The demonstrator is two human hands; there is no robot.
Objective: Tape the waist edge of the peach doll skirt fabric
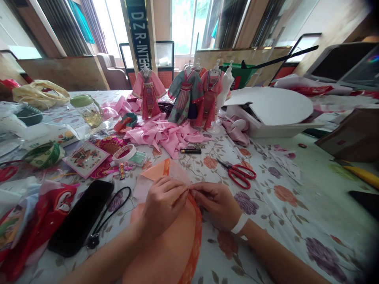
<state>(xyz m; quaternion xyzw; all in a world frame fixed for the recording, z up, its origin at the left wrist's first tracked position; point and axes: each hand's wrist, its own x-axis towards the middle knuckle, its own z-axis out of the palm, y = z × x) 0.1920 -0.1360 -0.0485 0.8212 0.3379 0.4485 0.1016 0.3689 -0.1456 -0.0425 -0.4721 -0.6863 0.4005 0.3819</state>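
A peach-orange piece of fabric (166,248) with a brighter orange patterned border lies in front of me, its upper part spreading onto the tablecloth. My left hand (164,201) pinches the fabric near its border, fingers pressed together. Close against it, my right hand (217,201) is pinched at the same edge, a white band round the wrist. Whether a needle or pin sits between the fingertips is too small to tell. Red-handled scissors (241,174) lie just beyond the right hand.
Pink fabric scraps (168,136) lie below small dressed mannequins (185,94). At left are a black phone (81,217), a tape roll (124,153), a green tape roll (44,154) and a lidded jug (87,110). A white round board (278,106) stands back right, a cardboard box (352,136) farther right.
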